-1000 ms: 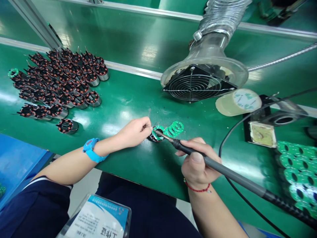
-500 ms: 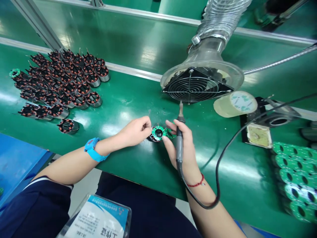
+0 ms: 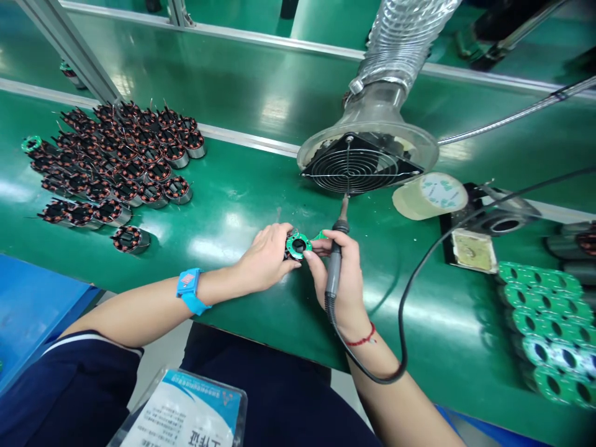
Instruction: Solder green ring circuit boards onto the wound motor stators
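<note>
In the head view, the left hand [image 3: 267, 257] curls its fingers and thumb around the left side of a small motor core [image 3: 298, 245], a squat round piece on the smooth, glossy green tabletop [image 3: 223, 192] between the two hands. A flat green ring board [image 3: 305, 239], pierced at the middle, faces upward on the core, the dark interior showing through its hole. The right hand [image 3: 344, 267] holds a soldering iron [image 3: 334, 273] along its inner side, while its thumb and fingertips close in at the ring board's right edge. The iron's grey handle is slim and cylindrical; its metal tip points away from the person, and a smooth black cable [image 3: 403, 323] loops over the right forearm. Beyond, a clear flared hood [image 3: 428, 139] surrounds a black fan [image 3: 354, 164] with a concentric wire grille, under a ribbed, shiny duct [image 3: 405, 43]. A pale translucent roll [image 3: 428, 197] lies near a square yellowish sponge [image 3: 474, 250]. Spiky copper-wound cores [image 3: 125, 143] with bare metal sides crowd the left; at right, green-topped cylinders [image 3: 540, 310] stand packed in rows.
</note>
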### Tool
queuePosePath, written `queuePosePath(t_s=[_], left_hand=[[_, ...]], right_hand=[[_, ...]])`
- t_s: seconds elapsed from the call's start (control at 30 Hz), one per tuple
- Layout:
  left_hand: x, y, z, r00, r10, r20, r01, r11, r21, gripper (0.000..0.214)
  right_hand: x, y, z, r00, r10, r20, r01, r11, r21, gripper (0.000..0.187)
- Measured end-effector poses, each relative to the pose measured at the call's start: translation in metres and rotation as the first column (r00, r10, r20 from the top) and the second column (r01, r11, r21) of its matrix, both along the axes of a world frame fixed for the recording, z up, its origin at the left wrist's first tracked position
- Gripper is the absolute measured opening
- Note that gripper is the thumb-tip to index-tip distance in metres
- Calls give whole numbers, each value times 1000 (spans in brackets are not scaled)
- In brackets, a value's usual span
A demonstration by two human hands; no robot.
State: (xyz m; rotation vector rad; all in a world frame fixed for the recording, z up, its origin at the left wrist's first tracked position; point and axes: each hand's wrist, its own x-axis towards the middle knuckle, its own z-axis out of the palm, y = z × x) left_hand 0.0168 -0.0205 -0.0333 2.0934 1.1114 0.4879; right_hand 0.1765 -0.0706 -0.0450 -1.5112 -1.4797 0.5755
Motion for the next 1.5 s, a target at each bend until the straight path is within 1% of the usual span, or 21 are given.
queuePosePath(t_s=[0.1, 0.2, 0.3, 0.4, 0.47, 0.53, 0.6, 0.67, 0.73, 0.77, 0.83, 0.93, 1.07, 1.17, 1.27, 1.33, 1.37, 1.43, 1.5], left_hand=[[1, 2, -2, 1000, -10, -12, 11, 1000, 22, 51], [-2, 7, 1, 995, -90, -29, 92, 994, 59, 49], [-5, 15, 4, 983, -178, -42, 180, 981, 70, 47], [-7, 21, 2, 975, -223, -16, 224, 973, 57, 43], [-8, 22, -2, 970, -234, 68, 231, 972, 50, 46], [-9, 21, -6, 965, -202, 170, 200, 979, 31, 56], [-10, 16, -7, 970, -131, 205, 129, 991, 25, 60], [-11, 10, -5, 986, -68, 151, 59, 996, 65, 51], [-12, 3, 1, 996, -44, 80, 35, 992, 118, 40], [-12, -1, 3, 997, -43, 60, 35, 991, 127, 39], [-12, -5, 7, 997, -45, 66, 39, 995, 95, 45], [-12, -5, 8, 986, -34, 160, 39, 999, -27, 52], [-14, 2, 3, 948, 59, 314, 0, 983, -184, 40], [-15, 8, 2, 914, 97, 393, 9, 966, -259, 35], [-18, 15, 3, 907, 58, 416, 59, 963, -263, 31], [-21, 20, 4, 925, 12, 379, 79, 972, -223, 27], [-22, 23, 4, 938, -14, 347, 86, 978, -191, 29], [-22, 26, 2, 961, -89, 261, 119, 988, -101, 44], [-21, 26, 0, 969, -186, 163, 191, 982, -12, 58]], right_hand=[[-3, -1, 0, 999, -44, 11, 43, 999, 22, 36], [-5, -3, 0, 994, -78, 76, 72, 994, 77, 33], [-5, -5, -1, 987, -76, 142, 61, 993, 103, 34], [-6, -5, -2, 987, -42, 155, 30, 996, 78, 47], [-7, -4, -4, 987, 13, 163, -23, 998, 59, 55], [-8, -2, -5, 982, 57, 182, -68, 996, 53, 54], [-7, 0, -6, 980, 50, 191, -65, 995, 70, 49], [-7, 1, -9, 983, 9, 185, -26, 995, 92, 48], [-6, 1, -11, 984, -36, 177, 18, 995, 103, 49], [-5, 1, -12, 983, -55, 175, 37, 994, 106, 49], [-5, 1, -13, 981, -80, 178, 60, 992, 112, 48], [-5, 1, -13, 979, -84, 184, 62, 991, 119, 48], [-5, 1, -10, 979, -59, 196, 39, 994, 103, 48], [-3, 1, -7, 979, -31, 201, 18, 997, 70, 49], [-1, 2, -5, 980, 0, 201, -9, 999, 48, 50], [-1, 2, -4, 979, 31, 202, -40, 998, 40, 49], [-2, 2, -3, 977, 47, 206, -57, 998, 41, 49], [-3, 3, -3, 972, 68, 226, -82, 995, 51, 52], [-5, 3, -3, 965, 68, 252, -88, 994, 69, 53]])
